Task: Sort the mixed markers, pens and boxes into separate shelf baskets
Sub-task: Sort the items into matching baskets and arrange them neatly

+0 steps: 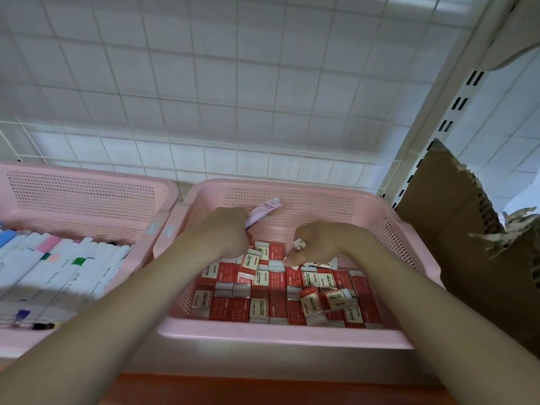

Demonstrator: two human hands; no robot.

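Note:
A pink mesh basket (280,334) in the middle holds several small red and white boxes (271,296) lying flat. Both my hands are inside it at the back. My left hand (222,232) grips a long pale pink box (264,213) that sticks up and to the right from my fist. My right hand (318,241) pinches a small white and red box (300,244) just above the pile. A second pink basket (87,182) on the left holds several white markers (55,273) with coloured caps.
A torn brown cardboard box (455,235) stands against the right side of the middle basket. A white wire grid (204,153) backs the shelf, and a white slotted upright (444,127) rises at the right. An orange strip (263,390) runs below the shelf edge.

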